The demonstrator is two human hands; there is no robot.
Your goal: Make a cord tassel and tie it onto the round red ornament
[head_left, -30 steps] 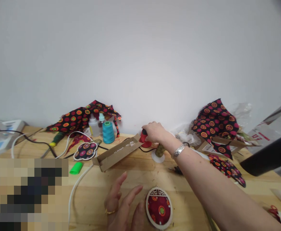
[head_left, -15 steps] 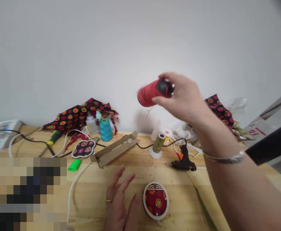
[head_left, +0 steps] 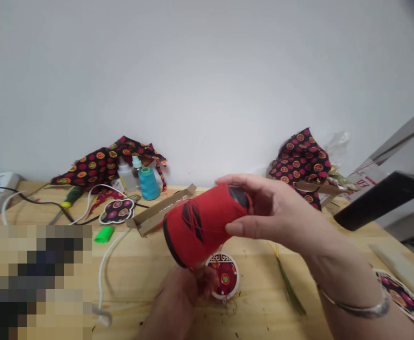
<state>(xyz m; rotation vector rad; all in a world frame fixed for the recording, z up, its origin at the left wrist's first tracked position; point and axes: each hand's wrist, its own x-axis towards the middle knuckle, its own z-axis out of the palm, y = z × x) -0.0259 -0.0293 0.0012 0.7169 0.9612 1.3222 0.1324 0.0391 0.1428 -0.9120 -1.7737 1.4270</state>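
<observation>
A large spool of red thread (head_left: pixel 210 222) with black ends is tilted in the air above the table, and my right hand (head_left: pixel 281 217) is closed around its right end. Loose strands of thread trail from the spool's underside. Below it, my left hand (head_left: pixel 178 297) is blurred and partly behind the spool, so its fingers cannot be made out. Close beside that hand, a round ornament (head_left: pixel 226 279) with a pale rim, a fretwork top and dark red patterned fabric lies on the table. A green tassel (head_left: pixel 291 288) lies to the right.
At the back left are patterned cloth (head_left: pixel 111 158), a teal thread cone (head_left: pixel 149 184), small bottles (head_left: pixel 128 177) and a long cardboard box (head_left: pixel 164 210). A green cap (head_left: pixel 104 234) and white cable (head_left: pixel 104 278) lie left. More patterned cloth (head_left: pixel 300 156) and a black bar (head_left: pixel 380 198) are right.
My right hand has brought the red thread spool down and nearer, over the ornament. My left hand has moved right, beneath the spool and beside the ornament.
</observation>
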